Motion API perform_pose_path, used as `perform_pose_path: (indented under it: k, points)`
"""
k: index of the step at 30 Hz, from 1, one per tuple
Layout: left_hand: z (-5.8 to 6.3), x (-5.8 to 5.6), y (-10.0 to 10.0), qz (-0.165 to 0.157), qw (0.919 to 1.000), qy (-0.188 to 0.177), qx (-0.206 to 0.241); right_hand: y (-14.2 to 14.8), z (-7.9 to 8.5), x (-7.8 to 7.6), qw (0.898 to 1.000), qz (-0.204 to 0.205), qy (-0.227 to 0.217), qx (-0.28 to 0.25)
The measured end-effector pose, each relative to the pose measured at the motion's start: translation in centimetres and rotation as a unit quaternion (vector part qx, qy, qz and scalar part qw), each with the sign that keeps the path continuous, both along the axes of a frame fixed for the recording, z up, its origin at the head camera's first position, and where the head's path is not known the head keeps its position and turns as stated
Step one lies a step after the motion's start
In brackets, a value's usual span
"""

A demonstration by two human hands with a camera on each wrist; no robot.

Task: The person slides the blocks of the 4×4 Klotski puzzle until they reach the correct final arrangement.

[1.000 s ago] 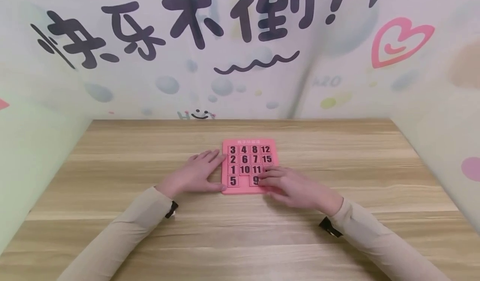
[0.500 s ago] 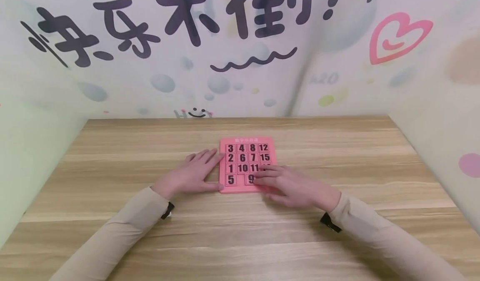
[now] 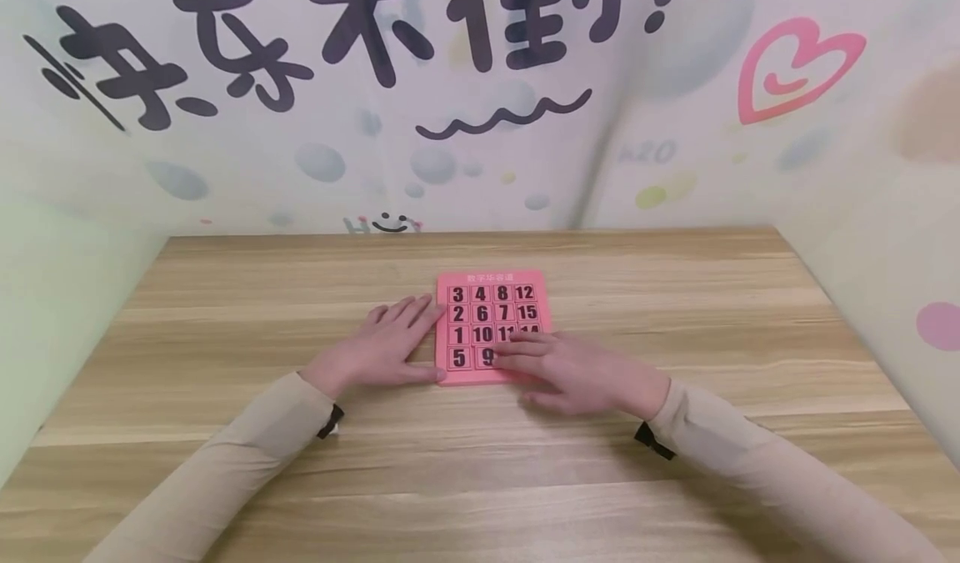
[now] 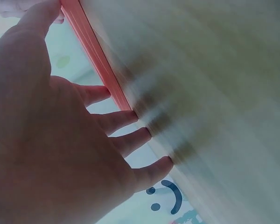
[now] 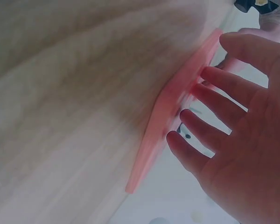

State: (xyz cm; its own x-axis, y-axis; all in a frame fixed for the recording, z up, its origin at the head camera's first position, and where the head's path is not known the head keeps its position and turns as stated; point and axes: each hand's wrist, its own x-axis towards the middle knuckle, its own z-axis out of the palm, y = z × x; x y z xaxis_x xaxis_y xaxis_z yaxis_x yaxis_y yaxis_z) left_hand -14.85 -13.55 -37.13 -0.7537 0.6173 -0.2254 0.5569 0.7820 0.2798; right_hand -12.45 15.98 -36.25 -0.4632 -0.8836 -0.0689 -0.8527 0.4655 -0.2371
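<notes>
A pink sliding number puzzle (image 3: 544, 286) lies flat on the table, its black-numbered tiles in rows. My left hand (image 3: 378, 348) rests along the puzzle's left side, thumb at the lower corner and fingers spread. In the left wrist view, index and middle fingertips meet the pink edge (image 4: 91, 46), while the other two reach past it. My right hand (image 3: 588, 373) comes in from the right, its extended fingertips on the 9 tile (image 3: 485, 357), which sits beside the 5 tile (image 3: 459, 358). That hand hides the lower right part of the puzzle.
A wood-grain table (image 3: 480, 480) extends around the puzzle. Behind it rises a white printed backdrop (image 3: 255, 179) with large dark characters and a pink heart (image 3: 798, 71). Pale side walls border the table left and right. Each wrist carries a black strap.
The 9 tile has slid left to the 5 tile, closing the gap between them, with my right fingertips moving along. My left hand keeps its place at the puzzle's edge. The head view has shifted slightly.
</notes>
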Motion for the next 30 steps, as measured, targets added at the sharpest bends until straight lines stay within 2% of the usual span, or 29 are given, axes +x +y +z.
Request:
perform_pose_path:
  k: [14,21,30]
  points:
    - [-0.2,-0.1,0.0,0.001,0.9999,-0.001,-0.015,0.2,0.0,-0.1,0.999,0.022,0.023,0.022]
    - [0.1,-0.2,0.0,0.002,0.9999,-0.009,-0.011,1.3,0.5,-0.4,1.0,0.001,0.008,0.023]
    - [0.2,-0.2,0.1,0.001,0.9999,-0.012,-0.009,3.0,1.2,-0.7,0.999,-0.007,0.041,0.031]
